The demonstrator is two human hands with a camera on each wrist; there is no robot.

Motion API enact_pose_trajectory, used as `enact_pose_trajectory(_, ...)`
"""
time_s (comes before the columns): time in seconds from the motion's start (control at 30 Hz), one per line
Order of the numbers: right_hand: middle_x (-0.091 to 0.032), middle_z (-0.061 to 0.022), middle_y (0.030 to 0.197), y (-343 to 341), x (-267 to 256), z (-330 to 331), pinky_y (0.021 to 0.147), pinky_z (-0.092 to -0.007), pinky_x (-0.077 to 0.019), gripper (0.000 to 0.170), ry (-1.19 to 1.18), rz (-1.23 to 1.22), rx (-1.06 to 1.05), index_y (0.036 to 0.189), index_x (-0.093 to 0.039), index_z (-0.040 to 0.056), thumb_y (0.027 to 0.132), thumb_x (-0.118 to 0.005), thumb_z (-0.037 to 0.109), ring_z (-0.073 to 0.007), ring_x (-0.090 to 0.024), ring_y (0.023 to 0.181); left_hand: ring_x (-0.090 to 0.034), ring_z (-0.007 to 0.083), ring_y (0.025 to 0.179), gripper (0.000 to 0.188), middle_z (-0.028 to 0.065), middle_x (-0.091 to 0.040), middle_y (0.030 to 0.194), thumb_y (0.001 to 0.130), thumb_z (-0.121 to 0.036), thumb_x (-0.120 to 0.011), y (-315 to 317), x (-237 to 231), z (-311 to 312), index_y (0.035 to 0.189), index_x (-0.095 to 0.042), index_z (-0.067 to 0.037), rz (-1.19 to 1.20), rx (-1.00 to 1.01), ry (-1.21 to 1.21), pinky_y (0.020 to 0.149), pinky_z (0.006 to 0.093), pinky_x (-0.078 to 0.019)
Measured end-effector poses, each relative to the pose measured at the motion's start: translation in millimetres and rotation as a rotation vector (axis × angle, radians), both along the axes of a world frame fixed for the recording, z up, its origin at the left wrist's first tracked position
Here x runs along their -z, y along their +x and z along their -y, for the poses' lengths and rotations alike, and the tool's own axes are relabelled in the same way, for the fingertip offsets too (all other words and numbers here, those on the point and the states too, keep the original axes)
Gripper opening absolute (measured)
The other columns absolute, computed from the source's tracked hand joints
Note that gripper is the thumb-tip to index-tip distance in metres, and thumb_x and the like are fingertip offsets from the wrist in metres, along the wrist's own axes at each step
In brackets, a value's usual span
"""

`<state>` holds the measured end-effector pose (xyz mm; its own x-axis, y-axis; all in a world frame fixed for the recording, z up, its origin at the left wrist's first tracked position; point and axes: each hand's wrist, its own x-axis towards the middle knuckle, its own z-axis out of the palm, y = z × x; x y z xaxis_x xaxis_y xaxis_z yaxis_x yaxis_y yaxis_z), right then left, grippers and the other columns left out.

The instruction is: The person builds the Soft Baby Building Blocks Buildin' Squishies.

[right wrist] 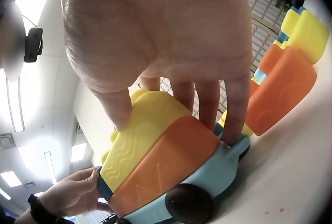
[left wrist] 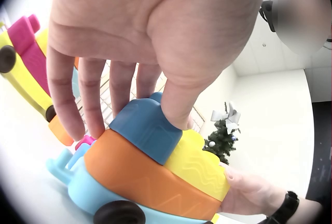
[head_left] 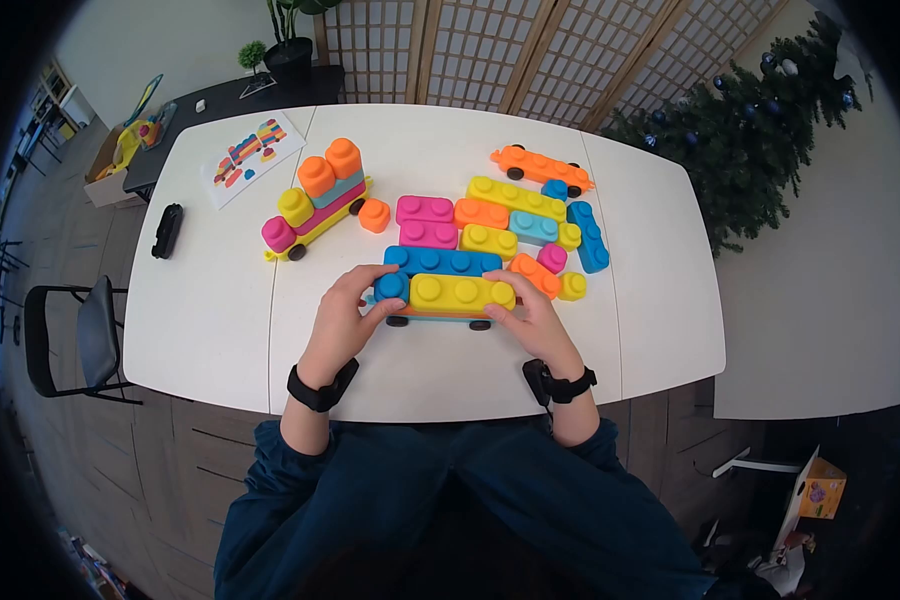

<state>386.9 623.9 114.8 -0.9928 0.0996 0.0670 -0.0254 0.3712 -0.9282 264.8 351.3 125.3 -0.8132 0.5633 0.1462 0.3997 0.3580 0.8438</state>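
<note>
A light blue wheeled base (left wrist: pixel 88 185) carries a long orange block (right wrist: pixel 166 156). On top of the orange block sit a small dark blue block (head_left: pixel 391 287) at the left end and a long yellow block (head_left: pixel 460 292) beside it. My left hand (head_left: pixel 345 318) grips the small blue block, thumb on the near side and fingers on the far side. With its thumb on the near face and fingers behind, my right hand (head_left: pixel 536 325) holds the right end of the yellow block. A long blue block (head_left: pixel 442 261) lies just behind them.
Pink blocks (head_left: pixel 426 209), yellow blocks (head_left: pixel 516 197) and other loose blocks lie behind and to the right. An orange wheeled base (head_left: pixel 542 169) stands at the back. Left are a built yellow vehicle (head_left: pixel 320 222), a picture sheet (head_left: pixel 252 158) and a black object (head_left: pixel 168 231).
</note>
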Motion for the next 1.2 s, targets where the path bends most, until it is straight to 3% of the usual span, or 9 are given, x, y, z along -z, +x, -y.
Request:
enact_pose_trajectory(0.37, -0.063, -0.0064, 0.128, 0, -1, -1, 0.103, -0.0301, -0.0444, 0.043, 0.006, 0.0, -0.001, 0.135, -0.059, 0.0048, 0.095, -0.072, 0.013, -0.0182, -0.057, 0.119, -0.068, 0.0211, 0.101, 0.039, 0.0087, -0.072, 0.113, 0.088, -0.016, -0.08, -15, -14, 4, 0.125, -0.069, -0.008, -0.024, 0.074, -0.086, 0.082, 0.0334, -0.055)
enact_pose_trajectory(0.43, -0.064, -0.0085, 0.122, -1, 3, -2, 0.09, -0.0289, -0.0506, 0.044, 0.045, -0.069, -0.002, 0.135, -0.059, 0.0057, 0.095, -0.073, 0.015, -0.0187, -0.062, 0.109, -0.068, 0.0215, 0.097, 0.03, 0.0091, -0.072, 0.107, 0.09, -0.016, -0.077, -38, -13, 5, 0.118, -0.071, -0.005, -0.003, 0.206, -0.098, 0.082, 0.0334, -0.0548)
enact_pose_trajectory(0.53, -0.064, -0.0085, 0.122, -1, 5, -3, 0.089, -0.029, -0.0506, 0.044, 0.049, -0.092, -0.012, 0.135, -0.059, 0.0059, 0.094, -0.074, 0.016, -0.0191, -0.062, 0.108, -0.068, 0.0211, 0.093, 0.023, 0.0089, -0.072, 0.104, 0.092, -0.015, -0.074, -62, -22, -14, 0.111, -0.072, -0.003, -0.012, 0.15, -0.066, 0.08, 0.0338, -0.0548)
enact_pose_trajectory(0.73, -0.065, -0.0098, 0.12, -2, 15, -4, 0.09, -0.0297, -0.0502, 0.044, 0.012, -0.1, 0.01, 0.134, -0.06, 0.0065, 0.094, -0.074, 0.016, -0.0203, -0.063, 0.108, -0.067, 0.0291, 0.086, 0.028, 0.0132, -0.068, 0.097, 0.085, -0.018, -0.079, -105, 19, -54, 0.107, -0.071, -0.002, -0.274, 0.229, -0.139, 0.079, 0.0373, -0.0556)
enact_pose_trajectory(0.83, -0.066, -0.01, 0.12, -1, 10, -3, 0.091, -0.0297, -0.0499, 0.043, 0.053, -0.101, 0.01, 0.134, -0.061, 0.0067, 0.094, -0.074, 0.017, -0.0209, -0.063, 0.108, -0.067, 0.0295, 0.087, 0.029, 0.013, -0.065, 0.097, 0.082, -0.018, -0.081, -108, 23, -62, 0.104, -0.071, -0.002, -0.277, 0.229, -0.192, 0.08, 0.0384, -0.0558)
enact_pose_trajectory(0.97, -0.066, -0.0097, 0.121, 0, 9, -2, 0.091, -0.0295, -0.0498, 0.043, 0.049, -0.105, 0.018, 0.134, -0.061, 0.0068, 0.094, -0.074, 0.016, -0.021, -0.063, 0.108, -0.067, 0.031, 0.089, 0.03, 0.0136, -0.065, 0.098, 0.082, -0.018, -0.081, -108, 25, -62, 0.105, -0.07, -0.001, -0.314, 0.229, -0.22, 0.08, 0.0392, -0.0556)
enact_pose_trajectory(1.07, -0.061, -0.0056, 0.13, -1, 9, -5, 0.099, -0.0295, -0.0496, 0.043, 0.023, -0.021, -0.016, 0.137, -0.058, 0.0055, 0.097, -0.072, 0.013, -0.0156, -0.058, 0.119, -0.067, 0.0322, 0.089, 0.032, 0.0144, -0.065, 0.1, 0.083, -0.017, -0.08, -107, 20, -58, 0.108, -0.068, 0.0, -0.355, 0.225, -0.166, 0.08, 0.0392, -0.0552)
enact_pose_trajectory(1.17, -0.061, -0.0057, 0.13, 0, 9, -4, 0.099, -0.0296, -0.0496, 0.043, 0.024, -0.011, -0.014, 0.137, -0.058, 0.0052, 0.097, -0.072, 0.012, -0.0152, -0.058, 0.119, -0.068, 0.0325, 0.094, 0.034, 0.0159, -0.068, 0.106, 0.087, -0.018, -0.078, -105, 9, -47, 0.112, -0.066, 0.0, -0.262, 0.189, -0.057, 0.083, 0.0375, -0.0559)
enact_pose_trajectory(1.2, -0.061, -0.0057, 0.13, 0, 10, -4, 0.099, -0.0296, -0.0497, 0.043, 0.012, -0.012, -0.014, 0.137, -0.058, 0.0052, 0.097, -0.072, 0.012, -0.0152, -0.058, 0.118, -0.068, 0.0262, 0.1, 0.031, 0.0127, -0.069, 0.11, 0.089, -0.015, -0.077, -101, 2, -41, 0.114, -0.065, -0.001, -0.211, 0.164, -0.005, 0.085, 0.0343, -0.0576)
